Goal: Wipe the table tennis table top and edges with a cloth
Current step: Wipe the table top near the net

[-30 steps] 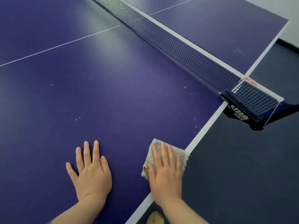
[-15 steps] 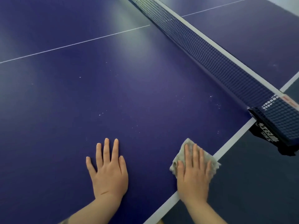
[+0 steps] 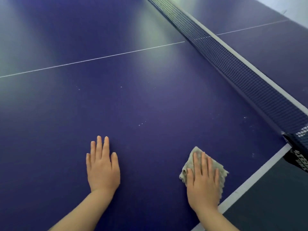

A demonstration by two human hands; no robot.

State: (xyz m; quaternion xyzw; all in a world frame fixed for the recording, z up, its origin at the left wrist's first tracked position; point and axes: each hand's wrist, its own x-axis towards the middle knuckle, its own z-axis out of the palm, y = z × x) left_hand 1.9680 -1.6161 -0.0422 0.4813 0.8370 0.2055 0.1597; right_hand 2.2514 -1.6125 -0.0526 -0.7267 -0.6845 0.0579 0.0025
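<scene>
In the lower centre-left of the frame the left hand (image 3: pixel 102 165) lay flat on the dark blue surface (image 3: pixel 150 97), palm down, its fingers straight and close together, with nothing under it or in it. Well apart from it, in the lower right, the right hand (image 3: pixel 202 182) pressed palm-down with straight, slightly spread fingers on the cloth (image 3: pixel 220 172), a pale grey-beige, frayed rag. The cloth lay flat beneath the palm and fingers, its corners showing above the fingertips, at the thumb side and along the right of the hand; it sat just beside the white sideline (image 3: pixel 250 180) at the surface's right edge without clearly covering it. A few pale specks dotted the blue between the hands and further up. The net (image 3: pixel 233 64) ran diagonally from the top centre down to the right edge, where its black clamp (image 3: pixel 298 160) with white lettering gripped the surface, partly cut off by the frame. Against the frame half a second earlier, the cloth and right hand sat further in from the sideline, no corner of the rag reaching over the white stripe as before, while the left hand kept the same flat pose and more of the surface to the left had come into view.
</scene>
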